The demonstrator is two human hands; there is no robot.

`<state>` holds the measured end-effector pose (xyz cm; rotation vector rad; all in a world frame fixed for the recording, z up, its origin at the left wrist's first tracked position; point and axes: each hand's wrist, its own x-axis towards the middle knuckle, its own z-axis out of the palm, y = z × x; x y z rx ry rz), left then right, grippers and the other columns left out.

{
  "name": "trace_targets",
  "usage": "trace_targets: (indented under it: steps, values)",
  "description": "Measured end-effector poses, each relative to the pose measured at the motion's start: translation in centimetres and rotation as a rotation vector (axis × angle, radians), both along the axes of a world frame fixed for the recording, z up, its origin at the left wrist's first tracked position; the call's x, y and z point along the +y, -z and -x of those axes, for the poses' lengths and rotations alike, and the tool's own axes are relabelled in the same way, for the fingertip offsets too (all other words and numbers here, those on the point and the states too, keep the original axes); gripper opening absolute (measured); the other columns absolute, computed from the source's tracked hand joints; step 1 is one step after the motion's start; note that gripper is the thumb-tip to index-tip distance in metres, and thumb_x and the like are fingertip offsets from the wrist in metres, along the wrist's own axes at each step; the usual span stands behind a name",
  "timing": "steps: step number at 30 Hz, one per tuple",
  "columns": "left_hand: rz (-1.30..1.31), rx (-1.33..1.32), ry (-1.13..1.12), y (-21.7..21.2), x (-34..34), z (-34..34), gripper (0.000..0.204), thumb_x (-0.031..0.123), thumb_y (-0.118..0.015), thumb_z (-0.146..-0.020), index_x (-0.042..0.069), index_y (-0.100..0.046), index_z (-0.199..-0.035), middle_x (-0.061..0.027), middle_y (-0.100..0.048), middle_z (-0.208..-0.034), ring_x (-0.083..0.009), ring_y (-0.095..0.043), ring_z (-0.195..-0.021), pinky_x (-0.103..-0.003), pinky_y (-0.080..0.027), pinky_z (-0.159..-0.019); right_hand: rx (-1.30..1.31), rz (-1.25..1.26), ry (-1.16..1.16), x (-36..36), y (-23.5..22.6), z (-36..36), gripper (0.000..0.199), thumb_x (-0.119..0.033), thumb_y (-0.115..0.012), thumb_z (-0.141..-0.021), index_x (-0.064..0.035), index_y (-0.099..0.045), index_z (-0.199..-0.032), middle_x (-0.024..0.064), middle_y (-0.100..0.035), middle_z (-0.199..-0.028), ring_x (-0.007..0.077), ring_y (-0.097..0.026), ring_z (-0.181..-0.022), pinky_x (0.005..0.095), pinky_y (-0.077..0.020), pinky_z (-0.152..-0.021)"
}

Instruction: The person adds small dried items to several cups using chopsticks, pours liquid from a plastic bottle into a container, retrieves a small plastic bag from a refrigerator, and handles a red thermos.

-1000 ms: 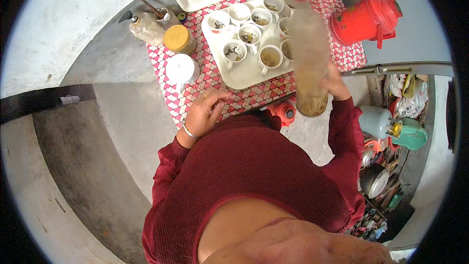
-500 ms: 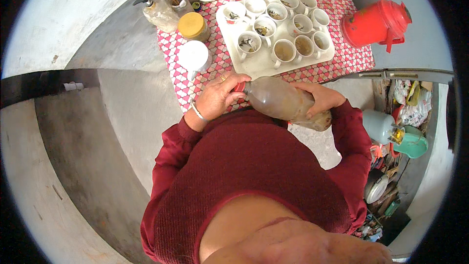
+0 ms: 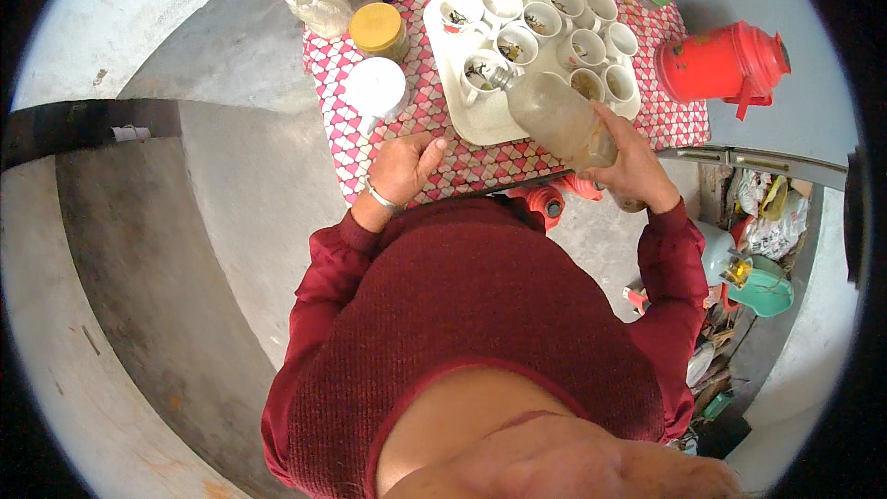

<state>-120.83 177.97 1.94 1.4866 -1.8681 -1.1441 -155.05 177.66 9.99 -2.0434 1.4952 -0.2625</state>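
Note:
My right hand (image 3: 636,162) grips a large clear plastic bottle (image 3: 559,118) by its lower part. The bottle is tilted, its uncapped neck at the rim of a white cup (image 3: 469,91) with dark leaves in it. Several more white cups, some holding leaves or brownish liquid, stand on a cream tray (image 3: 492,132); the bottle hides part of this group. Near the table's front edge, my left hand (image 3: 404,168) is closed, thumb against curled fingers. What it holds, if anything, is hidden.
Left of the tray stand a white lidded mug (image 3: 376,83), a yellow-lidded jar (image 3: 377,30) and a pump bottle (image 3: 314,2). A red thermos (image 3: 707,65) is at the right on the heart-patterned tablecloth (image 3: 342,143). More red thermoses (image 3: 545,203) stand below the table edge.
The red cap has come off the bottle. My right hand has carried the bottle up and forward, its neck now at a cup. My left hand has left the neck and moved slightly left.

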Motion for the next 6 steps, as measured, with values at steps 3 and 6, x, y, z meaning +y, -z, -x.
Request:
trace_targets:
  steps: [3,6]
  values:
    - [-0.046,-0.025,0.041,0.6,0.8,-0.3,0.041,0.036,-0.047,-0.09,0.002,-0.063,-0.073,-0.0162,-0.061,-0.064,-0.0343,-0.059,-0.059,-0.041,-0.045,-0.056,0.261,-0.101,0.039,-0.8,0.5,0.3,0.092,-0.022,-0.08,-0.059,-0.0105,-0.031,-0.137,0.0178,-0.052,-0.117,0.0336,-0.051,-0.108,0.0401,-0.0429,-0.091]
    - [-0.09,-0.009,0.031,1.5,1.7,-0.6,0.043,0.038,-0.048,-0.09,0.002,-0.064,-0.075,-0.0171,-0.062,-0.065,-0.034,-0.06,-0.06,-0.042,-0.046,-0.058,0.128,-0.011,0.076,-1.2,0.4,0.3,0.091,-0.021,-0.079,-0.061,-0.013,-0.031,-0.137,0.0176,-0.052,-0.118,0.0347,-0.051,-0.109,0.0411,-0.0426,-0.091]
